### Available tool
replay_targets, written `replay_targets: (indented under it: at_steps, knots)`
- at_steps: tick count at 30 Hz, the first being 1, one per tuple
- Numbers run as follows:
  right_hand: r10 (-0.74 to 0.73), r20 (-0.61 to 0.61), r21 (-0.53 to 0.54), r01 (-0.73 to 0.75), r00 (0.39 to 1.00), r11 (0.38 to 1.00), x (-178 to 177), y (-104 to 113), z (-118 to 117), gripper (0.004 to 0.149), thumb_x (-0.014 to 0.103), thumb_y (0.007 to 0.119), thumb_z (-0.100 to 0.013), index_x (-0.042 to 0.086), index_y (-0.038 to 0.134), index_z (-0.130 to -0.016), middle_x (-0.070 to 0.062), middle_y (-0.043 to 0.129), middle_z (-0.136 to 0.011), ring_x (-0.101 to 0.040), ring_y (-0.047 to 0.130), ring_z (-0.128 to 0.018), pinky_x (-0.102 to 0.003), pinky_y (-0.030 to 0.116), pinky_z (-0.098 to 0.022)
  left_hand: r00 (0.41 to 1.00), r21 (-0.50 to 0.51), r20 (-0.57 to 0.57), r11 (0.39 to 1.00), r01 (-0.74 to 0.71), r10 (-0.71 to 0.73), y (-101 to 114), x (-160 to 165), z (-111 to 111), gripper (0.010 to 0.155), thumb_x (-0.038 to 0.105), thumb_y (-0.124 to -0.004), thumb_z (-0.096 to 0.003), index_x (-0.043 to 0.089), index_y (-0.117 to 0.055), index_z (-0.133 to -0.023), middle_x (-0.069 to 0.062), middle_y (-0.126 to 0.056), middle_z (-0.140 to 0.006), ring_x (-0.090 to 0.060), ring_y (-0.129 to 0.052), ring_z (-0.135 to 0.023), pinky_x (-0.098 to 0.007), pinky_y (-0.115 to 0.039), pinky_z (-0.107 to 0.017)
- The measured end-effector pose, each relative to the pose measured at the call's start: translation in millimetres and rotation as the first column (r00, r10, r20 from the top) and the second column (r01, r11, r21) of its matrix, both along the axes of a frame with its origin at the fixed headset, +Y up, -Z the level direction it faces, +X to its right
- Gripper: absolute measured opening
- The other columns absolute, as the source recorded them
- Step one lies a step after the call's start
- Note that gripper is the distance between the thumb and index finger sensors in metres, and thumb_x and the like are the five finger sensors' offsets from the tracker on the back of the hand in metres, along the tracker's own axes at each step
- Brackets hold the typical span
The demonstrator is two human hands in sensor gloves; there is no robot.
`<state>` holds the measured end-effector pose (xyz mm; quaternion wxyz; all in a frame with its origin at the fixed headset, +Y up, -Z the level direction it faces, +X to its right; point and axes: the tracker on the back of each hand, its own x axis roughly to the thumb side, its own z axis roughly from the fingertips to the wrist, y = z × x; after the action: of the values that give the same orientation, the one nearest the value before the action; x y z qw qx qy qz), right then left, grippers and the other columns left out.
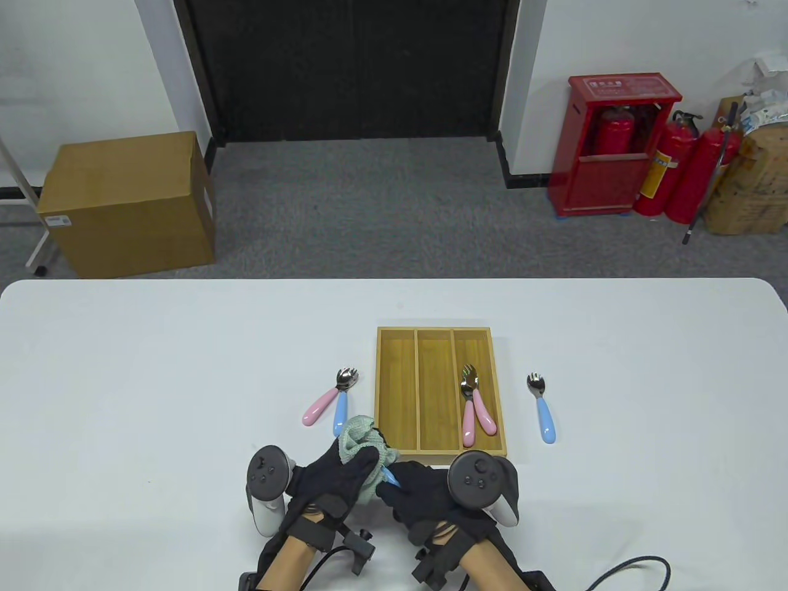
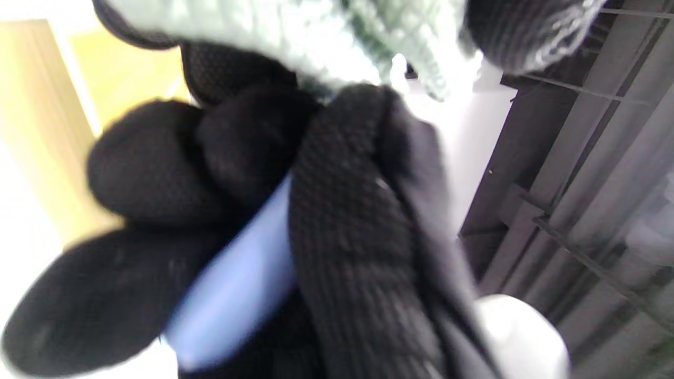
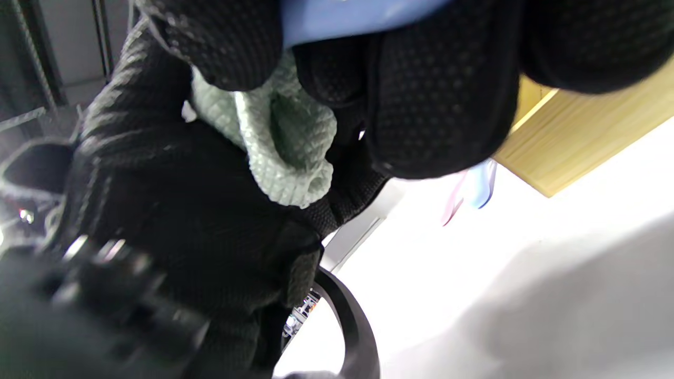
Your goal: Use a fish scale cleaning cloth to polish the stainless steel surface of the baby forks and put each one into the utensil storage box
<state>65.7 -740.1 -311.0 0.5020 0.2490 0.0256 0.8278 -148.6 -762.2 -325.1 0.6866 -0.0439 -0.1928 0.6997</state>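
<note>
White tabletop (image 1: pixel 154 381) fills the near half of the table view, with grey carpet, a cardboard box (image 1: pixel 129 203) and red fire extinguishers (image 1: pixel 671 166) beyond it. Near the front edge, the left hand (image 1: pixel 335 477) grips a bunched pale green cloth (image 1: pixel 363 443), its fingers curled round the fabric. The right hand (image 1: pixel 425 492) pinches the blue handle of a fork (image 1: pixel 391 477), whose head is hidden in the cloth. Just behind the hands sits a wooden box (image 1: pixel 397 394) with three compartments; the right one holds two pink-handled forks (image 1: pixel 474 409). A pink and a blue fork (image 1: pixel 332 400) lie crossed left of the box, and another blue fork (image 1: pixel 542 406) lies to its right.
</note>
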Motion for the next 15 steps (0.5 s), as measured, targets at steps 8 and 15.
replay_targets:
  at_steps: [8, 15]
  knots:
    - [-0.070, -0.011, -0.061, 0.069, 0.997, 0.996, 5, -7, -4, 0.043, 0.038, 0.078, -0.044, 0.007, 0.083, -0.072, -0.027, 0.089, -0.063, -0.027, 0.099, -0.026, -0.055, 0.080, -0.027, 0.996, -0.062, 0.094, 0.998, 0.020, -0.014, -2, 8, 1, 0.065, 0.046, -0.066, -0.0577, 0.016, -0.044, -0.111, -0.011, -0.069, -0.106, -0.034, -0.082, -0.091, -0.062, -0.061, -0.068]
    - [-0.043, -0.052, -0.025, 0.041, 0.998, 0.999, -4, -2, 0, 0.042, 0.038, 0.078, -0.043, 0.007, 0.083, -0.072, -0.027, 0.089, -0.063, -0.027, 0.099, -0.027, -0.056, 0.080, -0.028, 0.994, -0.086, -0.109, 0.996, -0.010, 0.001, 0, 3, 5, 0.049, 0.045, -0.081, -0.0520, 0.025, -0.072, -0.096, 0.000, -0.093, -0.084, -0.024, -0.097, -0.073, -0.054, -0.071, -0.065]
